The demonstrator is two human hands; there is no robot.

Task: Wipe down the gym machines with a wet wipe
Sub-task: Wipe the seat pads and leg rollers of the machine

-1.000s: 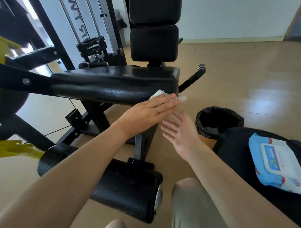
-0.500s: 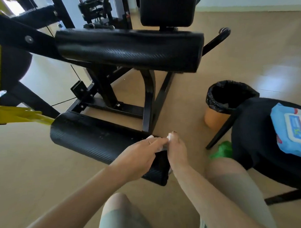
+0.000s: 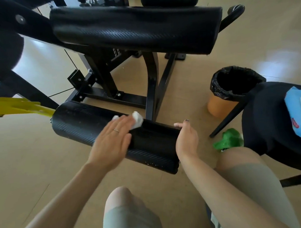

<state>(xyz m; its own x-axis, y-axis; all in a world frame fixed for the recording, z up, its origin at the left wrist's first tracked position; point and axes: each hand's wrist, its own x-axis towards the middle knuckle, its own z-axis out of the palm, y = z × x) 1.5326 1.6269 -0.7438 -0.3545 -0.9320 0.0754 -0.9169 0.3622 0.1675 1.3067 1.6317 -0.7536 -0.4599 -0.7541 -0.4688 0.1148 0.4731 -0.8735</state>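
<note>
Head view, looking down: left hand [image 3: 111, 140] laid flat with straight fingers, pressing a crumpled white wet wipe [image 3: 136, 121] onto the top of the lower roller pad [image 3: 82, 124]. Right hand [image 3: 186, 138] cupped round the roller's near end, steadying it. Darker, glossier band between the hands, probably wiped already; the stretch toward the yellow frame [image 3: 21, 106] looked dull, likely still due. Upper seat pad [image 3: 136, 29] impossible to judge, wiped or not. Pack of wipes [image 3: 298, 112] lay on the black stool [image 3: 269, 120] at right, lined bin [image 3: 230, 83] just beside. Seemingly midway, frame parts and other machines remaining.
</note>
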